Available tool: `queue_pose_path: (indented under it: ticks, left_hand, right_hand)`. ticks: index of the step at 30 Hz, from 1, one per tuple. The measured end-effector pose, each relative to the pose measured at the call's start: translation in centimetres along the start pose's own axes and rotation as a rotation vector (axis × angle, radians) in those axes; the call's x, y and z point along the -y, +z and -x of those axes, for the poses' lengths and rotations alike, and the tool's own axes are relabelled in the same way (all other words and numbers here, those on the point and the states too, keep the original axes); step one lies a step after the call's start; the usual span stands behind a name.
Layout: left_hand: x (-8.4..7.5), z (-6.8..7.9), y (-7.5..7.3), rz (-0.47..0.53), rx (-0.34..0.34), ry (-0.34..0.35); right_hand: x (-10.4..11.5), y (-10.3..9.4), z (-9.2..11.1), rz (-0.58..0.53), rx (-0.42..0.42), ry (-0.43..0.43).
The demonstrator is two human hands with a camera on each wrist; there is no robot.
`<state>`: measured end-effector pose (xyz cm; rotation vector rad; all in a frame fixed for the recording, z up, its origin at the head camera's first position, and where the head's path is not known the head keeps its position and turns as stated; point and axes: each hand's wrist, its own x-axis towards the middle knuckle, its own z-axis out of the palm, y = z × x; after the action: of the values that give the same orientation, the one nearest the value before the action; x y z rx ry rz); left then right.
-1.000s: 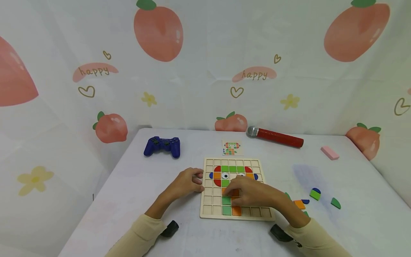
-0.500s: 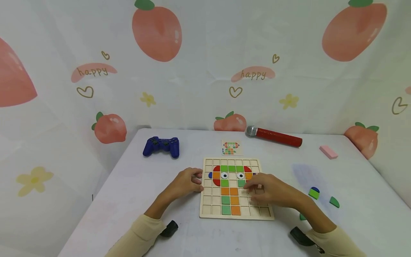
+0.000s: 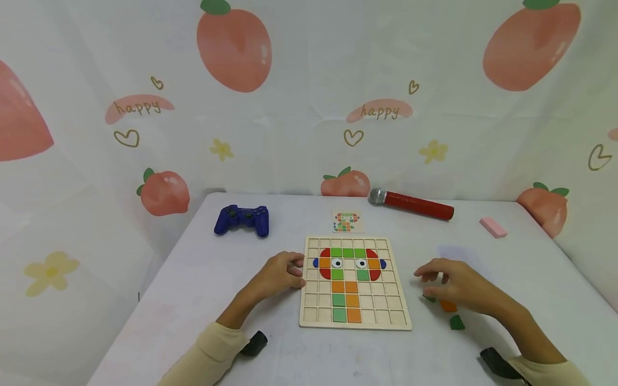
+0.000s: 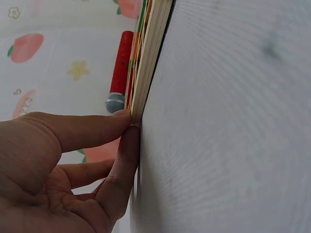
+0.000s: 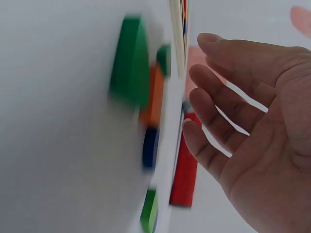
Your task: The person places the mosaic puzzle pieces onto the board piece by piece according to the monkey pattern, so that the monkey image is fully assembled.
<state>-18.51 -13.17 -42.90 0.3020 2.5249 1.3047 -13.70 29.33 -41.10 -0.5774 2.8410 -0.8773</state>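
A square wooden grid board [image 3: 386,300] lies on the table, with red, green, orange and blue tiles and two eye tiles set in its cells. My left hand [image 3: 280,274] is at the board's left side; thumb and fingertips touch its edge [image 4: 148,63]. My right hand [image 3: 458,281], holding nothing, hovers right of the board, fingers loosely bent and apart. Beneath and beside it lie loose pieces: a green piece [image 3: 456,322], an orange square [image 3: 448,306] and another green piece [image 3: 428,298]. A blue piece [image 5: 150,148] shows in the right wrist view.
Behind the board lies a small pattern card [image 3: 347,221]. A blue game controller [image 3: 242,220] is at back left. A red microphone [image 3: 417,206] and a pink block [image 3: 493,227] are at back right. A peach-printed cloth [image 3: 289,134] hangs behind the table.
My right hand has moved right, off the board to above the loose pieces, uncovering the tiles on the board's right half. My left hand has stayed at the left edge.
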Motion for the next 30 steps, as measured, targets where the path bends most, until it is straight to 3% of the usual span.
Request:
queue_pose_path:
  ticks: [6,14,20,30]
  left_hand:
    - [0.0,-0.2,0.0,0.001,0.003,0.003]
    - [0.0,-0.1,0.1,0.000,0.004,-0.001]
    - [0.0,-0.1,0.1,0.000,0.001,-0.002]
    - [0.0,-0.1,0.1,-0.012,0.000,0.000]
  right_hand:
    - [-2.2,-1.6,2.1,0.057,-0.027,0.107]
    - [-6.1,-2.8,5.4,0.094,-0.137,0.134]
    - [-8.0,-4.0,7.1,0.150,-0.132,0.243]
    - [-9.4,-4.4,8.8,0.176,-0.099,0.326]
